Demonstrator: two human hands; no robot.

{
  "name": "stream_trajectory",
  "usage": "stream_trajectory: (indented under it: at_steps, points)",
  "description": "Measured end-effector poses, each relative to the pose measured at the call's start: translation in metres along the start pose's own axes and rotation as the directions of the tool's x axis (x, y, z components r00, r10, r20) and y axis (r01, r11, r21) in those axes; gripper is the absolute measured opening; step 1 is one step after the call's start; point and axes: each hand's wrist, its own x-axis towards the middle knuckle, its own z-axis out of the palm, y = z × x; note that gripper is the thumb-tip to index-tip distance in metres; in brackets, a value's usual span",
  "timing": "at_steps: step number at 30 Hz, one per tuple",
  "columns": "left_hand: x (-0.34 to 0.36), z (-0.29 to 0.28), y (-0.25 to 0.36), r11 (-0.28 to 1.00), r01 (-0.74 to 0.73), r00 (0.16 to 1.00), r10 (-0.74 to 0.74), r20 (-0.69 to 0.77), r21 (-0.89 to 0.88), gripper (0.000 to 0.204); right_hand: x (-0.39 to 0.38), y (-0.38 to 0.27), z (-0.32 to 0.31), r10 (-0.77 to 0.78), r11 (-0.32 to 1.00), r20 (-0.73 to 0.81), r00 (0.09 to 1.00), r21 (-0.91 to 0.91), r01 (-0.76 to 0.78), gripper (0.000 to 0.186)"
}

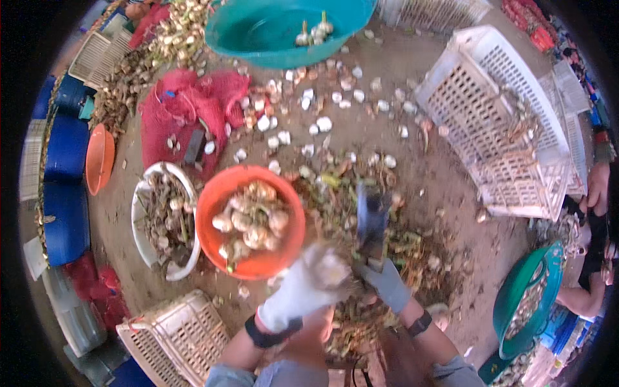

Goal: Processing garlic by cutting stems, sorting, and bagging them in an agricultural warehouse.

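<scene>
My gloved left hand (300, 293) is closed on a pale, blurred garlic bulb (329, 271) with a dark stalk or root end, just below the orange basin (287, 216) of garlic bulbs (248, 216). My gloved right hand (387, 284) grips the lower end of a blurred dark blue tool (371, 219), whose exact shape I cannot make out. Beneath both hands lies a heap of cut stalks and leaves (419, 271) on the dirty floor. Left of the orange basin stands a white basin (145, 251) holding dark trimmings.
A teal basin (245, 32) with several bulbs is above. Red mesh sacks (167, 116) and pale cut pieces lie around. White plastic crates stand right (490, 129) and lower left (167, 335). Blue bins (64, 226) line the left. A co-worker's arm (574, 297) is near a green basin (525, 303).
</scene>
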Motion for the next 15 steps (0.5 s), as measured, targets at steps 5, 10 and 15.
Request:
stream_trajectory:
  at_steps: [5,10,15]
  points:
    - [0.008,0.003,0.018,0.642,-0.402,0.875,0.479,0.068,0.653,0.079,0.0,-0.022,0.016,-0.257,0.875,-0.097,0.962,0.4,0.274,0.028]
    - [0.006,-0.002,0.017,0.933,-0.064,0.995,0.033,-0.091,-0.353,0.07,-0.001,-0.037,0.02,-0.341,0.939,-0.255,0.905,-0.141,0.314,0.02]
    - [0.008,-0.015,0.001,0.996,0.055,0.99,-0.045,-0.131,0.075,0.041,-0.011,-0.043,0.02,-0.519,0.82,-0.231,0.823,-0.408,0.403,0.025]
